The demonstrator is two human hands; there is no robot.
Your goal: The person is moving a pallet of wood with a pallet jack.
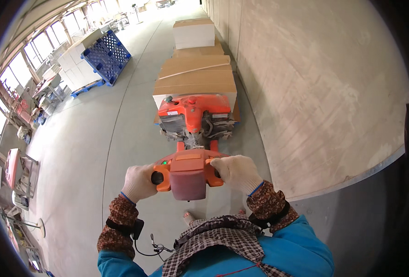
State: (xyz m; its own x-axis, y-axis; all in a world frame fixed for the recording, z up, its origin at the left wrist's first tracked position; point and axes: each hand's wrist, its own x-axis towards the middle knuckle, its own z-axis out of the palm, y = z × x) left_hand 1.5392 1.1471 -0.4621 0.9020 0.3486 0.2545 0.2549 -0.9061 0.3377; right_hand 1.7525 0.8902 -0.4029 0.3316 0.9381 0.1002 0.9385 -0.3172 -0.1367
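Red-orange control head (188,182): at the near end of the pallet truck (194,115). Left hand (139,181): gloved, fingers clasped around the control head's left grip. Right hand (237,172): gloved, fingers clasped around its right grip. Brown-topped load (195,76): ahead of the control head.

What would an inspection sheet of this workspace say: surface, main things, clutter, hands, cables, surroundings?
Surface: grey floor with a thin dark line running lengthwise.
Main things: red-orange pallet truck, its steering handle toward the person; brown-topped stack just beyond, its base mostly hidden.
Clutter: blue pallet tilted up beside a white stack at left.
Hands: left hand and right hand, both white-gloved, closed on opposite sides of the steering handle.
Cables: black cord by the left forearm.
Surroundings: pale wall at right; bright windows at left.
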